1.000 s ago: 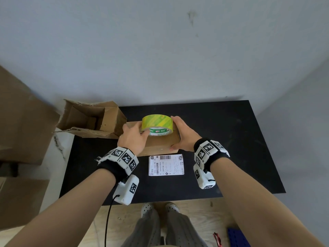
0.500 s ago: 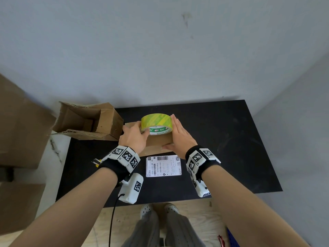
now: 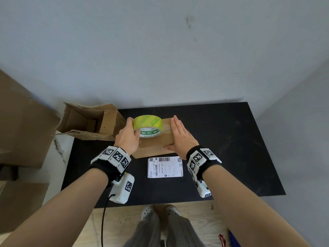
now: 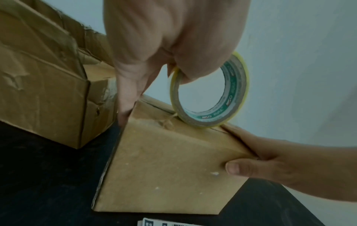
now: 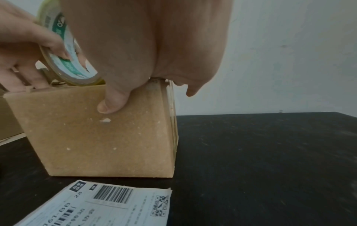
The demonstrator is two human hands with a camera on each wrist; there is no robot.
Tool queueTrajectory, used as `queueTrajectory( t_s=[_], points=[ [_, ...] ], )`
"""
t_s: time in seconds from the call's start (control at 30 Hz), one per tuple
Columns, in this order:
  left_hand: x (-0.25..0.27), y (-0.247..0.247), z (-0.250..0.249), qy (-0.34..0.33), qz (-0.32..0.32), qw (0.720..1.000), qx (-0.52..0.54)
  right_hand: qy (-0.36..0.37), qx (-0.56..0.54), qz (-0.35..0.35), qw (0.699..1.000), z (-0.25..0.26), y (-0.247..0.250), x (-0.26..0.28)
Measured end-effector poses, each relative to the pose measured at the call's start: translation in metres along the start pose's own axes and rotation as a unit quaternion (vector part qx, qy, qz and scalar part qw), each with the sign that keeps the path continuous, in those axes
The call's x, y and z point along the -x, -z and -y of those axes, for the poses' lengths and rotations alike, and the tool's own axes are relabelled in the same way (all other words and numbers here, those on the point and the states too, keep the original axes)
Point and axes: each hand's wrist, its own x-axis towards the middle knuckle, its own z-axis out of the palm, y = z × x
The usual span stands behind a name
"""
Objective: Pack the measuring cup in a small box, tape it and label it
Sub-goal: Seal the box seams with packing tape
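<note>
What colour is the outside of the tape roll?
The tape roll is yellow-green with streaks, and its inner core is green and white; the head view shows it best.

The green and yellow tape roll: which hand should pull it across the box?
Probably the left hand: it already grips the green and yellow tape roll on the small brown cardboard box; the right hand steadies that box.

tape roll on small box; label before it; open carton left; all on table.

Yellow-green striped tape roll, plain brown box, black table, white barcoded label.
</note>
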Motion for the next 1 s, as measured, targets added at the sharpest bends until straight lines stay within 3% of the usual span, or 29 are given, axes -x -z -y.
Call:
queueTrajectory(
  t_s=[0.27,0.53,0.83,1.0],
  points=[
    [0.004,0.0,0.003,-0.025,0.003,0.998,0.058,0.018,0.038,-0.024,0.999,0.005,0.008,-0.007],
    [-0.002,-0.011,-0.016,-0.07,0.022,0.997,0.002,0.034,0.043,-0.02,0.998,-0.01,0.02,-0.015],
    [-0.011,-0.003,-0.013,-0.066,0.049,0.996,-0.021,0.039,0.067,-0.011,0.997,-0.011,0.017,-0.016],
    [-0.023,0.008,-0.019,-0.186,0.018,0.982,0.007,0.043,0.099,-0.022,0.994,-0.013,0.014,-0.014]
  ],
)
